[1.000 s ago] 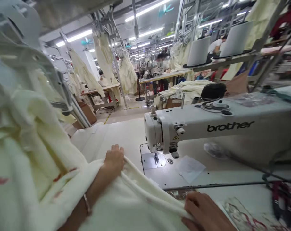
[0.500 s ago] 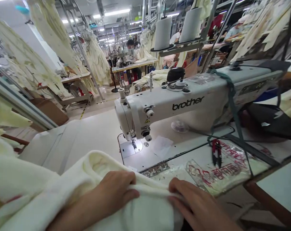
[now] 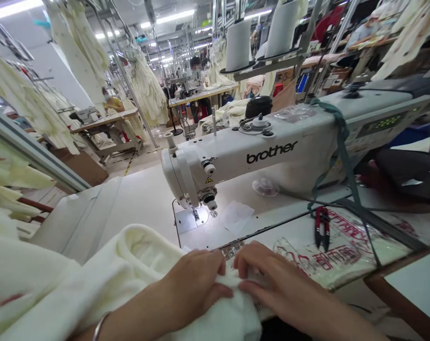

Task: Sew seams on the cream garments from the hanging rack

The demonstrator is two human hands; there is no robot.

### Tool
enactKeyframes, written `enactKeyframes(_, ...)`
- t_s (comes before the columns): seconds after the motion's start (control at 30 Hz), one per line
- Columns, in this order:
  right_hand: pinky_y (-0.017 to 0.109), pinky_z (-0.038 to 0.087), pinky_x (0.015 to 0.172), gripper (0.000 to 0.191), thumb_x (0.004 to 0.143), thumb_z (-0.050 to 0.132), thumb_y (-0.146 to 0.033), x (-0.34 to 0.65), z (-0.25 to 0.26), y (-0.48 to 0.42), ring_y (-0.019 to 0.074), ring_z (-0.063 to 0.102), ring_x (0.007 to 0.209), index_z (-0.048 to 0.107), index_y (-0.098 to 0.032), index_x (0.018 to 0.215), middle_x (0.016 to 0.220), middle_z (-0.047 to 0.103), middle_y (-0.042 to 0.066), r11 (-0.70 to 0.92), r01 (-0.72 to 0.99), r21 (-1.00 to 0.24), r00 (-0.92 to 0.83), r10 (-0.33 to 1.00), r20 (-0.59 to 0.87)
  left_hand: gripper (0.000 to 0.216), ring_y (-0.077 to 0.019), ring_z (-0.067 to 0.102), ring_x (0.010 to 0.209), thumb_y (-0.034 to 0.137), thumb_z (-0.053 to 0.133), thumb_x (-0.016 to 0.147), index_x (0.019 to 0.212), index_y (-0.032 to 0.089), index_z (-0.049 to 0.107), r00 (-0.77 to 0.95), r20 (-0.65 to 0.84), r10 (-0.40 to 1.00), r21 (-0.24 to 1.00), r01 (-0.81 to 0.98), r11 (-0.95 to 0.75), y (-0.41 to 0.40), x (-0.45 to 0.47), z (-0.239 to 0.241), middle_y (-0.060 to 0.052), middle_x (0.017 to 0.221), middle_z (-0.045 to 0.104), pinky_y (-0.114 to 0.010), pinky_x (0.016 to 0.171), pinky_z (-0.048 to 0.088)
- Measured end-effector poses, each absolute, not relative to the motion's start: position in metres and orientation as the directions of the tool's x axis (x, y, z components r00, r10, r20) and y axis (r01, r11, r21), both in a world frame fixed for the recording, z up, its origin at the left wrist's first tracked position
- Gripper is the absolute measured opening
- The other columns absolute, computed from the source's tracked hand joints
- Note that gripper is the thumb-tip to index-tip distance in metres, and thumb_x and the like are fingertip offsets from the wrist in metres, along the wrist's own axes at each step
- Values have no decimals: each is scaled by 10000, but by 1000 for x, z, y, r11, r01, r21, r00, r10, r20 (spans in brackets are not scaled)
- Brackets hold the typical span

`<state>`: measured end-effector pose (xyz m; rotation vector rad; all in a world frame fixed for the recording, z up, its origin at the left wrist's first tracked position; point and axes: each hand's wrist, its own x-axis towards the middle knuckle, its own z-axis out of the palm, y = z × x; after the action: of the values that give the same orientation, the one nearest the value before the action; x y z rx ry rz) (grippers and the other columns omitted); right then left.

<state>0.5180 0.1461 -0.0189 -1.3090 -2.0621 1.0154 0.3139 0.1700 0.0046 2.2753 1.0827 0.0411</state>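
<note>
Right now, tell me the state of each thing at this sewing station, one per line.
Left hand: fingers closed on the cream fabric.
Right hand: fingers pinching the same fabric's edge.
Cream fabric: bunched in front of the machine.
Sewing machine: needle lamp and display lit.
Thread snips: lying flat, untouched.
Thread cones: upright.

A big sewing hall with long lights (image 3: 172, 17) on the ceiling, pale floor (image 3: 146, 156), wooden tables (image 3: 104, 121) and clothes (image 3: 149, 92) hanging from racks.
</note>
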Motion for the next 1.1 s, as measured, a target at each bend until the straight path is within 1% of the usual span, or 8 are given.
enactKeyframes(0.17, 214, 369, 553, 86, 795, 529, -137, 508, 10, 170, 116, 560, 610, 531, -201, 737, 636, 549, -57, 50, 478, -877, -499, 837, -224, 215, -175, 605, 932, 372, 574, 881, 1054, 244, 566, 608, -222, 762, 730, 622, -283, 174, 290, 14, 9, 1033, 665, -286, 800, 442)
enactKeyframes(0.27, 208, 372, 558, 91, 781, 527, -114, 507, 18, 178, 116, 572, 625, 540, -193, 737, 655, 560, -48, 65, 484, -873, -526, 819, -230, 237, -195, 599, 976, 421, 567, 877, 1027, 248, 631, 580, -237, 780, 713, 649, -266, 174, 290, 12, -2, 1033, 678, -308, 850, 427)
enactKeyframes(0.53, 198, 317, 549, 143, 741, 536, -56, 506, 27, 173, 96, 504, 629, 540, -195, 709, 655, 543, -62, 155, 570, -807, -481, 859, -175, 216, -181, 597, 807, 379, 546, 863, 887, 199, 663, 541, -210, 815, 755, 619, -217, 170, 301, 15, -15, 856, 678, -284, 730, 419)
enactKeyframes(0.6, 202, 328, 584, 131, 739, 580, -96, 509, 27, 170, 103, 517, 690, 566, -215, 791, 751, 580, -61, 140, 602, -786, -452, 871, -191, 179, -180, 596, 810, 347, 553, 848, 848, 194, 647, 523, -154, 839, 760, 605, -238, 167, 303, 13, -14, 849, 674, -284, 743, 416)
enactKeyframes(0.7, 207, 350, 629, 284, 717, 677, -212, 514, 26, 167, 121, 535, 761, 605, -263, 988, 867, 616, -55, 96, 612, -785, -469, 843, -263, 146, -178, 588, 785, 319, 552, 834, 808, 191, 617, 502, -97, 859, 749, 605, -269, 163, 304, 10, -12, 825, 663, -285, 739, 409)
enactKeyframes(0.87, 209, 361, 570, 47, 757, 606, -244, 514, 21, 168, 110, 541, 637, 616, -199, 764, 682, 579, -45, 32, 567, -823, -455, 846, -280, 180, -173, 581, 737, 358, 562, 832, 838, 191, 627, 479, -125, 869, 765, 604, -223, 162, 305, 10, -11, 790, 659, -280, 701, 410)
enactKeyframes(0.97, 206, 382, 522, 45, 732, 592, -220, 511, 16, 172, 109, 552, 562, 577, -179, 722, 628, 567, -44, -82, 503, -860, -463, 815, -348, 190, -172, 609, 763, 358, 583, 818, 881, 190, 646, 475, -170, 863, 824, 549, -139, 164, 306, 10, -12, 817, 683, -265, 708, 430)
enactKeyframes(1.1, 207, 429, 535, 79, 771, 550, -237, 504, 5, 191, 106, 565, 555, 559, -163, 746, 663, 617, -12, -130, 443, -887, -540, 751, -380, 157, -167, 597, 721, 316, 581, 782, 753, 174, 641, 363, -201, 910, 805, 591, -58, 176, 306, 4, -13, 749, 673, -259, 679, 418)
